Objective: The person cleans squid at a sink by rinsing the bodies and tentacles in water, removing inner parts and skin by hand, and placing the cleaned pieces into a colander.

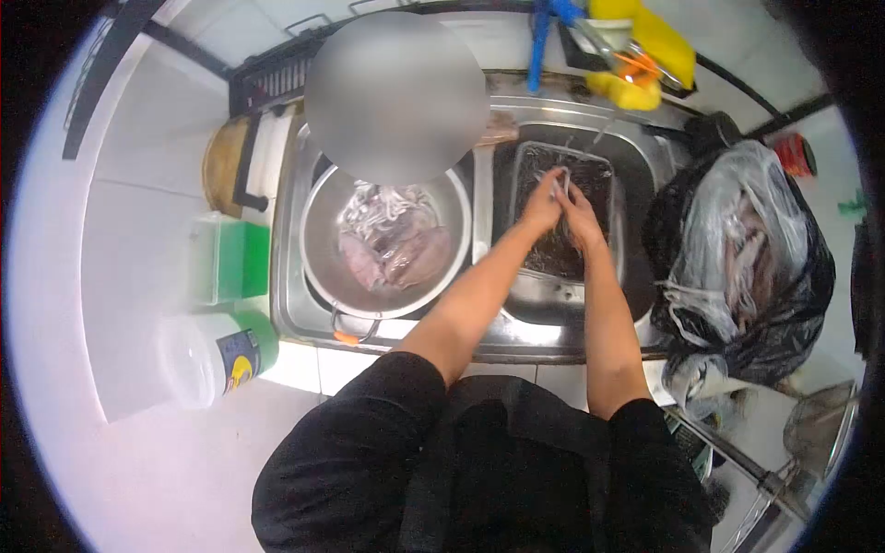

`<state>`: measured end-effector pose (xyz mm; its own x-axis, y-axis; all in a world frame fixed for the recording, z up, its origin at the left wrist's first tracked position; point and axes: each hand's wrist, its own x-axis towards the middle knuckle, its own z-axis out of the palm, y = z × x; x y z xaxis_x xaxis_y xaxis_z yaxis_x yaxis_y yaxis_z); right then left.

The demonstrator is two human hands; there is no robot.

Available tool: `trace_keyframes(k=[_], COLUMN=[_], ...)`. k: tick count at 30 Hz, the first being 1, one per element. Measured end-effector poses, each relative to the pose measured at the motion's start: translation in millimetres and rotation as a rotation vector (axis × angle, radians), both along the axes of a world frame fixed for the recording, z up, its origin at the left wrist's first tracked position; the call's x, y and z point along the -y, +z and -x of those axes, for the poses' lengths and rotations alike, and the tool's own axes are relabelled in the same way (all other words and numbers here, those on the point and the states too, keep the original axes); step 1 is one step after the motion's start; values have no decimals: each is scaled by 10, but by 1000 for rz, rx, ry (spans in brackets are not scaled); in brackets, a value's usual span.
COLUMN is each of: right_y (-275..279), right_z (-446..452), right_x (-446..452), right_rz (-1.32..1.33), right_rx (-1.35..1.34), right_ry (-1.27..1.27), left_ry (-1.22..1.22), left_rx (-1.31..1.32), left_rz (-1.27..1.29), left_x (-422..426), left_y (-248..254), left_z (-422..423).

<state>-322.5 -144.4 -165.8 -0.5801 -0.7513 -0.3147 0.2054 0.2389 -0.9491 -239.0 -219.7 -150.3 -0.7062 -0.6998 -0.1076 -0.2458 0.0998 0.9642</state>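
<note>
Both my hands meet over a clear plastic tub [616,241] of dark water in the right sink basin [636,286]. Between the fingers of my left hand [542,205] and my right hand [579,217] is a small whitish squid piece [561,182], partly hidden by the fingers. To the left, a large metal pot [315,241] holds squid bodies [417,256] and a heap of pale tentacles [383,205]. On the right, more squid [745,263] lies in an opened plastic bag [696,230] with a black bag around it.
A green-and-clear box [241,261] and a white bucket [198,359] stand left of the sink. Behind the basin are a faucet [604,134], yellow cloths [631,92] and a blue-handled tool [537,55]. A metal strainer [820,419] is at lower right. A grey blur covers the upper middle.
</note>
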Motion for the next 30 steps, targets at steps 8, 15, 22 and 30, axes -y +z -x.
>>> trace_keyframes(k=[8,15,22,30], right_y=[-318,446,-219,978], right_z=[131,-73,29,57], right_x=[45,-1,-453,-10], right_rz=[-197,-37,-590,-407], right_rx=[-40,-789,-764,-508], right_ry=[-95,18,142,279], left_ry=[83,308,411,294], left_rx=[127,-293,-291,161], left_rz=[-713,-1141,-836,-420], left_x=[-125,288,287,41], left_y=[-82,-7,332,12], left_z=[25,314,31,4])
